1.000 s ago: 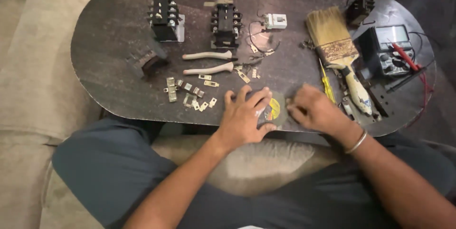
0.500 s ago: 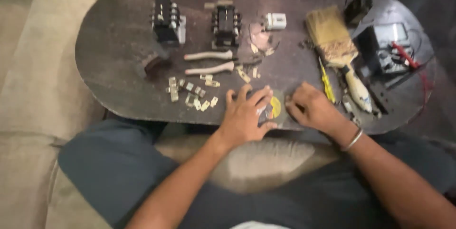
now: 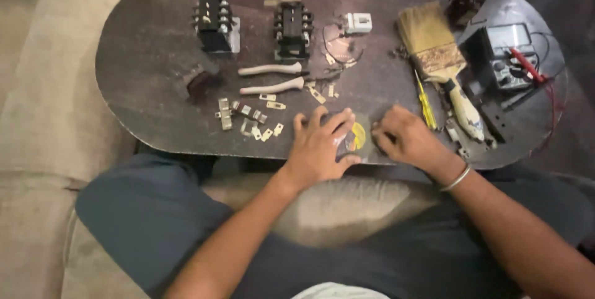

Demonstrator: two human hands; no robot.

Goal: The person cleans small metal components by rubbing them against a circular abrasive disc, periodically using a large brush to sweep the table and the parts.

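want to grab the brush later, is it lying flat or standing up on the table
Lying flat. The brush rests lengthwise on the table, bristles pointing away from the person, handle toward the near edge, beside the right hand.

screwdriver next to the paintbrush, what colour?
Yellow. The slim screwdriver lies just left of the paintbrush handle, beyond the right hand; the head view shows it.

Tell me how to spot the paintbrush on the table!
Start at the dark oval table and look to its right half, just left of the grey meter with red leads. The paintbrush lies there at a slant, bristles away from the person. It alone has a wide tan bristle head and a pale handle; the thin yellow screwdriver beside it doesn't.
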